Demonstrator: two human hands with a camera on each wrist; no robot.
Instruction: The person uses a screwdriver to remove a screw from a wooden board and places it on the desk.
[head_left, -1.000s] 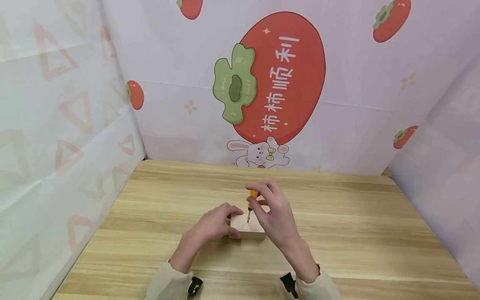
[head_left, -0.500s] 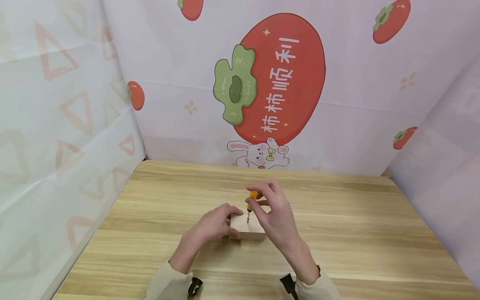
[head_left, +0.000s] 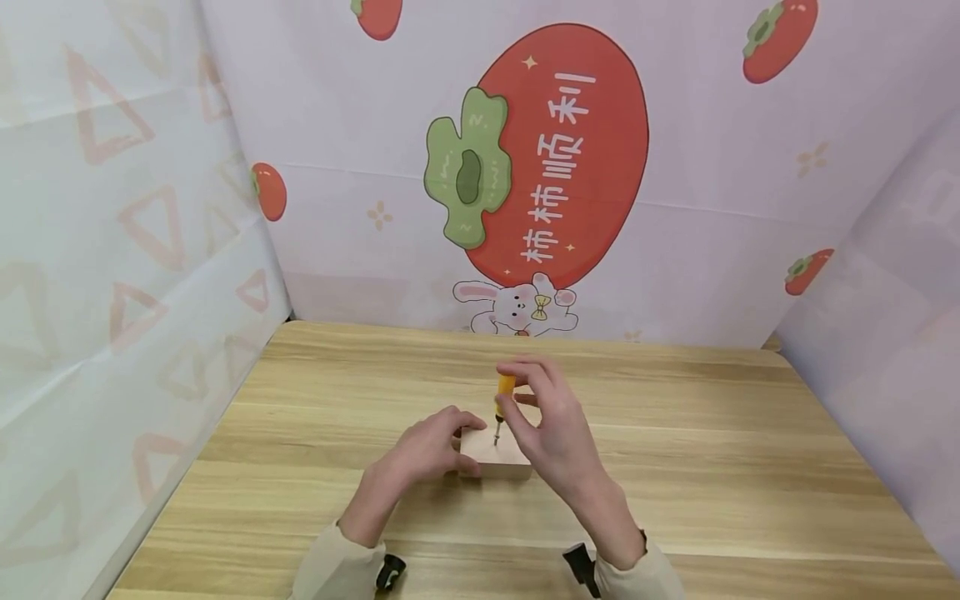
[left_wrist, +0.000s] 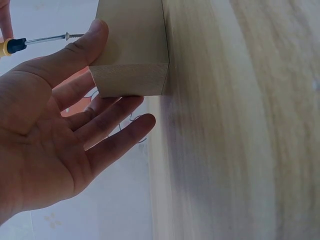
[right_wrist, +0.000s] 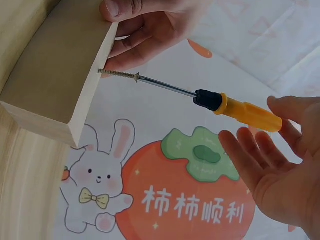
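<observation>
A pale wooden block (head_left: 487,454) lies on the table, its left end gripped by my left hand (head_left: 429,446) between thumb and fingers, as the left wrist view (left_wrist: 132,40) confirms. My right hand (head_left: 558,429) holds a yellow screwdriver (head_left: 506,393) by its handle, thumb on one side and fingers on the other. In the right wrist view, the tip of the screwdriver (right_wrist: 247,114) meets the head of a long screw (right_wrist: 120,74). The screw's point stands in the block's top face, with most of its thread outside. The right hand hides the block's right end in the head view.
The wood-grain table (head_left: 675,467) stretches out on both sides of the block. Behind it hangs a white cloth (head_left: 337,250) printed with persimmons and a rabbit. Another cloth (head_left: 150,250) with triangles hangs on the left. A black strap device (head_left: 581,568) sits at the right wrist.
The fingers of my right hand have shifted on the screwdriver handle, which shows a little more now. The left hand and the block keep their place.
</observation>
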